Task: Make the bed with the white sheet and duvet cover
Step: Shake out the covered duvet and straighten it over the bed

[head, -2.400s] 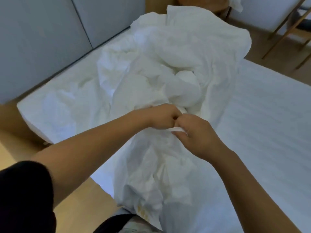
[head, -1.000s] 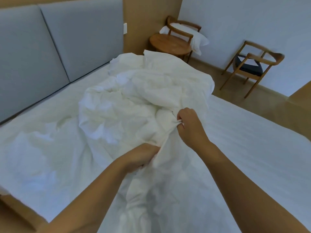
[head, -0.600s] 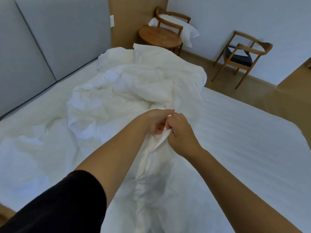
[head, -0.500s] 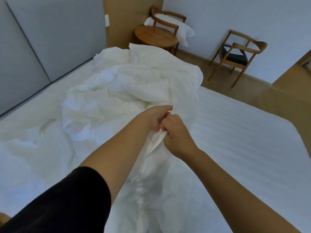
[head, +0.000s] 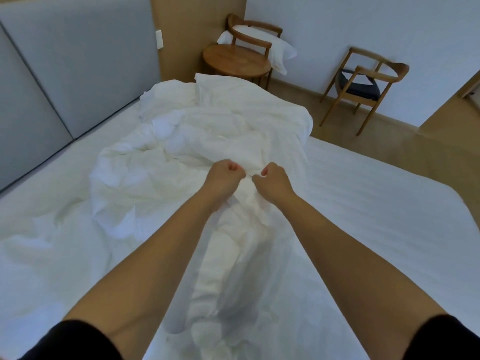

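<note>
While both arms reach out over the bed (head: 376,255), each hand is clamped on cloth: left hand (head: 224,175) and right hand (head: 272,179) are fists, fingers curled tight, close together but not touching, with a short fold of the duvet cover (head: 207,131) pinched between them. The grip is near the bed's middle. The cover is badly bunched – one heap runs from the hands toward the far edge, and a twisted tail runs back under the forearms toward the near edge. The white sheet (head: 363,203) lies flat on the right half and is wrinkled on the left. Black sleeves (head: 78,341) show at the bottom corners.

Room – grey padded headboard (head: 65,74) along the left edge, round wooden side table (head: 236,59) past the far edge, a chair behind it carrying a white pillow (head: 281,51), a second chair (head: 363,81) with a dark seat at the wall, wood floor (head: 428,152).
</note>
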`<control>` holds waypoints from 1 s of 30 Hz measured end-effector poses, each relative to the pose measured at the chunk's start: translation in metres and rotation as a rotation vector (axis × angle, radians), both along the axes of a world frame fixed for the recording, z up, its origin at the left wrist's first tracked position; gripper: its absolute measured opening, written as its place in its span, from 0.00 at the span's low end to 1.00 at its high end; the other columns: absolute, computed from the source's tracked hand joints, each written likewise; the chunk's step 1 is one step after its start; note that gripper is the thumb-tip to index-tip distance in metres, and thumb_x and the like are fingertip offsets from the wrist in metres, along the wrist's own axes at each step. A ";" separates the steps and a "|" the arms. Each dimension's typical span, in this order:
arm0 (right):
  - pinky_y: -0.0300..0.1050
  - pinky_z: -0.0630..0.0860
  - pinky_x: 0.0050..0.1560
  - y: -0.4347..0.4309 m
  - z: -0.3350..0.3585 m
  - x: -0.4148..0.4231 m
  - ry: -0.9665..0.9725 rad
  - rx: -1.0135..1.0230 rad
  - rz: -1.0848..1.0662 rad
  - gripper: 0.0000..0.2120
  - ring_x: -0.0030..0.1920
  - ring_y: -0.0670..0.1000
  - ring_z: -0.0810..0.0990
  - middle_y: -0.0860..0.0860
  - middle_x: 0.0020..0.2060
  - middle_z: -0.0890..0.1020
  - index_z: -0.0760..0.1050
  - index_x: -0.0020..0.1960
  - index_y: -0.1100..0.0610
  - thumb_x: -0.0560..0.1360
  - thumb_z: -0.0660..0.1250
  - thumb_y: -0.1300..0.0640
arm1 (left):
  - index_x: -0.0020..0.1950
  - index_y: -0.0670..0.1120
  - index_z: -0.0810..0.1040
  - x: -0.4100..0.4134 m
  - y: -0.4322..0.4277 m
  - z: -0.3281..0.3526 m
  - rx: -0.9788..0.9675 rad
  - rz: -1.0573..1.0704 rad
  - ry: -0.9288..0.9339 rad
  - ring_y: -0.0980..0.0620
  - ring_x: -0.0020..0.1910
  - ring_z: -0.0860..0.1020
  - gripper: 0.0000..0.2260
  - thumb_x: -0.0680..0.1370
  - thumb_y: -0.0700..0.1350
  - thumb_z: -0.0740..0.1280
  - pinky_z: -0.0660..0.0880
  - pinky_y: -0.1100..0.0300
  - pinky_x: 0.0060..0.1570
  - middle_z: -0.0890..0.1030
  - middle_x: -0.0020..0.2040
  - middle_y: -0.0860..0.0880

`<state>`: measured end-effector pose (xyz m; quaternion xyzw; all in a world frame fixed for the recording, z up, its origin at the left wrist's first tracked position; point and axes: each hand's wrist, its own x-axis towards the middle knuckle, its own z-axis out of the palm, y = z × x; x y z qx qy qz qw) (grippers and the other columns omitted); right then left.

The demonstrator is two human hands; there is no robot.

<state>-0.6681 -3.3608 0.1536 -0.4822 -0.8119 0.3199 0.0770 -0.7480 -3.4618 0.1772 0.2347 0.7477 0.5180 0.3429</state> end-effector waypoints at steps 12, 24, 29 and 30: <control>0.44 0.69 0.46 0.041 -0.062 -0.020 -0.239 0.221 -0.085 0.12 0.55 0.57 0.77 0.58 0.57 0.76 0.67 0.61 0.63 0.78 0.59 0.63 | 0.44 0.43 0.73 0.003 0.034 -0.052 -0.153 -0.082 -0.048 0.54 0.34 0.75 0.05 0.78 0.42 0.60 0.70 0.64 0.28 0.76 0.38 0.49; 0.42 0.62 0.30 0.035 0.026 0.008 0.222 0.336 0.122 0.16 0.29 0.49 0.66 0.49 0.27 0.66 0.59 0.32 0.54 0.75 0.54 0.68 | 0.66 0.41 0.73 -0.032 0.136 -0.010 0.425 0.232 -1.123 0.44 0.57 0.79 0.18 0.81 0.50 0.61 0.77 0.50 0.52 0.80 0.59 0.42; 0.43 0.58 0.30 0.036 0.031 0.000 -0.012 0.386 0.239 0.13 0.30 0.51 0.65 0.50 0.29 0.65 0.58 0.36 0.55 0.77 0.53 0.65 | 0.64 0.39 0.73 -0.073 0.133 0.017 0.340 0.370 -0.819 0.43 0.55 0.78 0.14 0.79 0.37 0.63 0.77 0.51 0.53 0.78 0.60 0.42; 0.44 0.60 0.32 0.034 0.033 -0.004 -0.046 0.380 0.246 0.09 0.31 0.52 0.66 0.50 0.30 0.66 0.60 0.39 0.57 0.77 0.53 0.64 | 0.64 0.40 0.73 -0.088 0.131 0.029 0.345 0.380 -0.690 0.44 0.54 0.77 0.14 0.78 0.37 0.64 0.77 0.52 0.53 0.77 0.59 0.42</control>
